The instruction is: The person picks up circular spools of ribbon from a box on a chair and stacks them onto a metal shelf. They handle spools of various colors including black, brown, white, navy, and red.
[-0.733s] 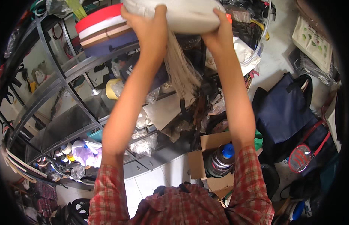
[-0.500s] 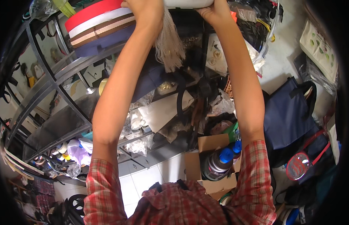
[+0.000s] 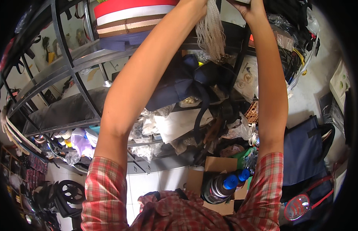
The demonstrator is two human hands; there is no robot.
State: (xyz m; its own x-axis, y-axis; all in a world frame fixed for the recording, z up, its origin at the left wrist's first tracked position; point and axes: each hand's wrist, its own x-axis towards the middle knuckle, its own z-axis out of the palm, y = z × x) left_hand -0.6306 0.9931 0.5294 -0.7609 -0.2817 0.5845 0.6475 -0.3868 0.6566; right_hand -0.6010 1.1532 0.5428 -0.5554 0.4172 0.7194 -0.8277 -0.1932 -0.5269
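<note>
Both my arms stretch up to the top edge, where the hands are partly cut off. My left hand (image 3: 195, 5) is beside a hanging bundle of beige cords (image 3: 211, 32); its fingers are out of view. My right hand (image 3: 256, 11) has its thumb against a pale, white-grey object (image 3: 245, 1), of which only a sliver shows at the top edge. Left of my left forearm, rolls of flat strap lie stacked: a red roll (image 3: 129, 6), a white roll (image 3: 129, 17), a brown-and-beige roll (image 3: 127, 27) and a navy roll (image 3: 123, 41).
A black metal rack (image 3: 86, 57) spans the left and middle, its lower shelves crowded with plastic bags (image 3: 142, 152) and navy cloth (image 3: 175, 90). Below right, a cardboard box (image 3: 221, 164) holds dark bottles with blue caps (image 3: 230, 181). A navy tote bag (image 3: 302, 150) stands at the right.
The view has shifted, so the rack and rolls sit further right. The white rounded object seen between my hands has mostly left the top of the picture. My hands remain raised.
</note>
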